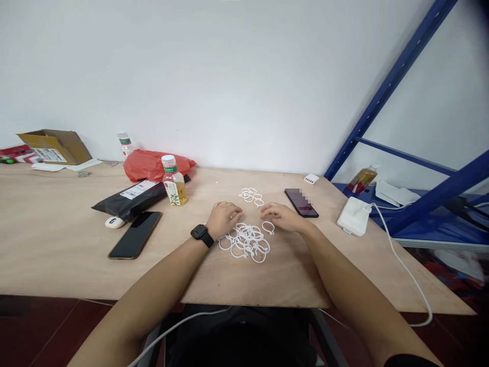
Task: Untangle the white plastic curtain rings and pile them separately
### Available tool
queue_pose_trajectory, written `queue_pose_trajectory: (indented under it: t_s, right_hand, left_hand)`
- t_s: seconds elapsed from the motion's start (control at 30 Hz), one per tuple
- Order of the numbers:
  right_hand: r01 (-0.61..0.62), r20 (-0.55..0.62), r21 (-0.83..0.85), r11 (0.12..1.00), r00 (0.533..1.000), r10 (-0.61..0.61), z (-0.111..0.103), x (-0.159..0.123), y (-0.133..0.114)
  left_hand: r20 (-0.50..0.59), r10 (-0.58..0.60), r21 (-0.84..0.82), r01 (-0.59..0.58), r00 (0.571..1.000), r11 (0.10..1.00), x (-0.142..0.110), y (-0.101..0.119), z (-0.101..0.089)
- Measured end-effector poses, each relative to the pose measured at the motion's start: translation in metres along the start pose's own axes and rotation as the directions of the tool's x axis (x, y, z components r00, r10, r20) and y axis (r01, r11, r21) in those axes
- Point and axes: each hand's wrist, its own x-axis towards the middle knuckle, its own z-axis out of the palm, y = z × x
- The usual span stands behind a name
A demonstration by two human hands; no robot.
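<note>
A loose pile of white plastic rings (248, 240), each with a small clasp-like nub, lies on the wooden table in front of me. My left hand (223, 219) rests at the pile's upper left edge, fingers loosely bent and thumb apart, with nothing visible in it. On the other side, my right hand (281, 216) hovers low with its fingers stretched toward the middle, holding nothing I can see. Just below its fingertips lies a single white ring (268, 228), apart from the pile. Farther back sits a smaller group of white rings (251, 195).
A dark phone (301, 202) and a white power adapter (353, 216) with a cable lie at right. Leftward are a drink bottle (174, 183), a black parcel bag (132, 200), another phone (135, 235), a red bag (153, 164) and a cardboard box (57, 146). Blue shelving (405, 155) borders the right.
</note>
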Motion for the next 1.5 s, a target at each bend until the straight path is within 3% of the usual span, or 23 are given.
queue_pose_trajectory:
  t_s: [0.1,0.2,0.27,0.37,0.47,0.6,0.87,1.1,1.33,1.5]
  right_hand:
    - [-0.009,0.191,0.037,0.999,0.982,0.002,-0.008,-0.014,-0.002]
    - [-0.054,0.230,0.010,0.999,0.972,0.050,-0.005,-0.013,-0.004]
    - [-0.099,0.156,0.000,0.995,0.983,0.098,0.002,-0.008,-0.006]
    - [-0.126,-0.049,0.055,0.991,0.991,0.128,0.018,0.000,-0.017]
    - [-0.106,-0.257,0.146,0.984,0.956,0.141,0.034,0.009,-0.033]
    - [-0.031,-0.387,0.196,0.980,0.916,0.106,0.051,0.019,-0.050]
    - [-0.022,-0.480,0.268,0.963,0.864,0.153,0.060,0.020,-0.056]
    - [-0.039,-0.479,0.244,0.969,0.864,0.155,0.062,0.017,-0.057]
    - [-0.025,-0.426,0.216,0.976,0.897,0.117,0.057,0.015,-0.055]
    - [-0.004,-0.481,0.272,0.962,0.866,0.140,0.062,0.017,-0.062]
  left_hand:
    - [0.010,-0.002,-0.005,0.002,1.000,1.000,0.000,0.000,0.000]
    - [0.008,-0.004,-0.007,0.004,1.000,1.000,0.000,0.001,0.001]
    - [0.005,-0.002,-0.005,0.002,1.000,1.000,0.000,0.001,0.001]
    - [-0.013,0.007,-0.016,-0.007,1.000,1.000,-0.001,0.002,0.002]
    - [-0.053,0.035,-0.043,-0.037,0.998,0.998,-0.001,0.002,0.003]
    - [-0.119,0.089,-0.074,-0.098,0.989,0.992,-0.001,0.005,0.002]
    - [-0.170,0.130,-0.106,-0.150,0.977,0.983,-0.001,0.008,0.001]
    - [-0.105,0.101,-0.088,-0.110,0.989,0.990,-0.001,0.010,-0.003]
    - [-0.102,0.187,-0.113,-0.198,0.977,0.974,-0.001,0.010,-0.007]
    - [-0.171,0.129,-0.115,-0.149,0.977,0.982,0.000,0.011,-0.001]
